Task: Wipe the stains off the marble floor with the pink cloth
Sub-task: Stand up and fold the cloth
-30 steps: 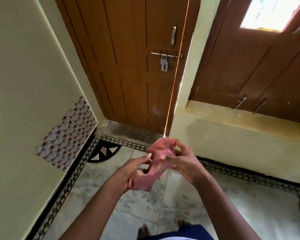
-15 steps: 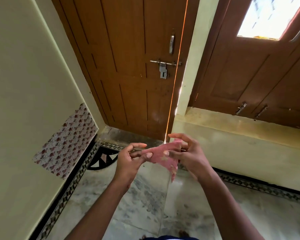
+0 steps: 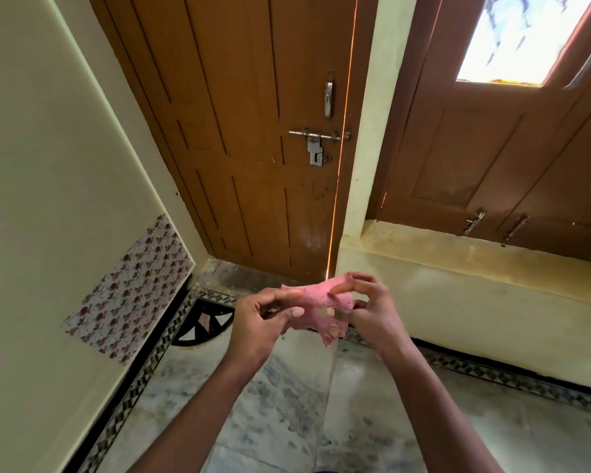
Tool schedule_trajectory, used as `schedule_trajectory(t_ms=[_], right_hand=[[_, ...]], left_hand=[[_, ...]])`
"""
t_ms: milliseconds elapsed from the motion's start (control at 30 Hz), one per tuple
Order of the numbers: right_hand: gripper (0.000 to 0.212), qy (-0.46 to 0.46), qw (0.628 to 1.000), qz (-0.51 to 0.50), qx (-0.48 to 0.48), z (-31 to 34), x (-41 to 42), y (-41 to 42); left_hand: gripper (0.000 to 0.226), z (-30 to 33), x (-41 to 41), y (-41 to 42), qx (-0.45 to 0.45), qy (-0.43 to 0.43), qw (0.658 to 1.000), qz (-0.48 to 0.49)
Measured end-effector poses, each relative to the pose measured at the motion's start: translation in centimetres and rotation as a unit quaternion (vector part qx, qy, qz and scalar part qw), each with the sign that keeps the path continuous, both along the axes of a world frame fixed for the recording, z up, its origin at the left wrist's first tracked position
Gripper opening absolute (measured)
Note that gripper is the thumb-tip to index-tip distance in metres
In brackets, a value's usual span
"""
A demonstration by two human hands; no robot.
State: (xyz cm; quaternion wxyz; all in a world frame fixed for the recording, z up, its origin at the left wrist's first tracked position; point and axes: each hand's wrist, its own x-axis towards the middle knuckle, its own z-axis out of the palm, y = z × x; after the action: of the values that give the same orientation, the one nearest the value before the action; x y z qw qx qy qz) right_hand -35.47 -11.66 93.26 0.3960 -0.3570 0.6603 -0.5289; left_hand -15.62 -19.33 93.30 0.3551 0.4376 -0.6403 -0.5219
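Holding the pink cloth (image 3: 316, 303) up in mid-frame, well above the marble floor (image 3: 277, 404). Left hand (image 3: 263, 319) pinches the cloth's left edge between thumb and fingers; right hand (image 3: 365, 308) pinches the right side, index finger laid across the top. Cloth stretched between them, ragged, with small holes near its lower corner. No wiping begun, by my judgement: cloth is not touching the floor. Grey smudges mark the floor in the lower centre of the frame. Brown door (image 3: 253, 131) fills the upper centre; patterned border (image 3: 157, 349) runs along the wall at lower left.

Risks: worn fabric could tear further if pulled tighter. A light two-point pinch could let it slip. A thin cloth may smear the stains, not lift them.
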Motion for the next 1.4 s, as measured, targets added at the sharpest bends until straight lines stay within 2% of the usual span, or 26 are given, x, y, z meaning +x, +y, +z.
schedule_trajectory(t_ms=[100, 267, 367, 533, 633, 733, 833, 933, 1000, 1033, 1067, 1133, 1200, 1267, 1333, 1400], right_hand=[[0.043, 0.046, 0.999, 0.007, 0.024, -0.2, -0.7, -0.2], [0.036, 0.187, 0.982, 0.009, 0.021, -0.4, -1.1, -0.6], [0.02, 0.189, 0.982, 0.014, 0.021, -0.5, -1.3, -0.5], [0.025, 0.179, 0.982, 0.061, -0.013, 0.3, -1.6, -0.3], [0.03, 0.17, 0.983, 0.073, -0.012, 0.8, -1.6, -0.3], [0.031, 0.147, 0.986, 0.08, -0.024, 1.2, -1.4, -0.2], [0.019, 0.121, 0.988, 0.074, -0.055, 1.3, -1.1, 0.0], [0.019, 0.119, 0.987, 0.067, -0.083, 1.7, -0.5, 0.0], [0.022, 0.13, 0.985, 0.05, -0.099, 2.1, -0.3, 0.1], [0.023, 0.128, 0.985, 0.039, -0.108, 2.1, -0.3, 0.1], [0.023, 0.108, 0.987, 0.026, -0.115, 2.0, -0.3, 0.1], [0.028, 0.006, 0.994, 0.015, -0.109, 1.9, -0.3, 0.4], [0.054, -0.078, 0.994, 0.03, -0.076, 1.7, -0.1, 0.8], [0.073, -0.086, 0.994, 0.038, -0.053, 1.6, 0.2, 1.3], [0.073, -0.1, 0.992, 0.015, -0.079, 1.6, 0.5, 1.9], [0.068, -0.121, 0.986, -0.023, -0.112, 1.6, 0.6, 2.4]], left_hand=[[0.042, 0.1, -0.4, -0.3, -0.043, -0.017, 0.999, -0.015], [0.043, 0.1, -1.3, -0.2, -0.118, -0.038, 0.992, -0.007], [0.035, 0.4, -1.6, 0.1, -0.167, -0.024, 0.986, -0.005], [0.036, 0.9, -1.6, -0.2, -0.236, -0.075, 0.969, 0.014], [0.023, 0.8, -1.6, -0.5, -0.263, -0.095, 0.96, 0.033], [0.009, 1.1, -1.5, -0.8, -0.24, -0.099, 0.965, 0.035], [0.005, 1.5, -1.4, -1.2, -0.171, -0.07, 0.982, -0.026], [0.033, 2.1, -1.1, -0.7, -0.083, -0.051, 0.993, -0.065], [0.057, 1.8, -0.7, -0.5, -0.056, -0.039, 0.995, -0.067], [0.063, 1.5, -0.5, -0.4, -0.045, -0.035, 0.996, -0.067], [0.063, 1.3, -0.4, -0.4, -0.036, -0.032, 0.997, -0.065], [0.056, 1.2, -0.3, -0.4, -0.021, -0.029, 0.998, -0.053], [0.051, 1.4, -0.6, -0.2, -0.017, -0.027, 0.999, -0.031], [0.05, 1.4, -0.9, 0.0, -0.023, -0.012, 0.999, -0.025], [0.041, 1.2, -1.0, -0.3, -0.024, -0.002, 0.999, -0.032], [0.029, 0.9, -1.1, -0.9, -0.069, -0.032, 0.995, -0.061]])
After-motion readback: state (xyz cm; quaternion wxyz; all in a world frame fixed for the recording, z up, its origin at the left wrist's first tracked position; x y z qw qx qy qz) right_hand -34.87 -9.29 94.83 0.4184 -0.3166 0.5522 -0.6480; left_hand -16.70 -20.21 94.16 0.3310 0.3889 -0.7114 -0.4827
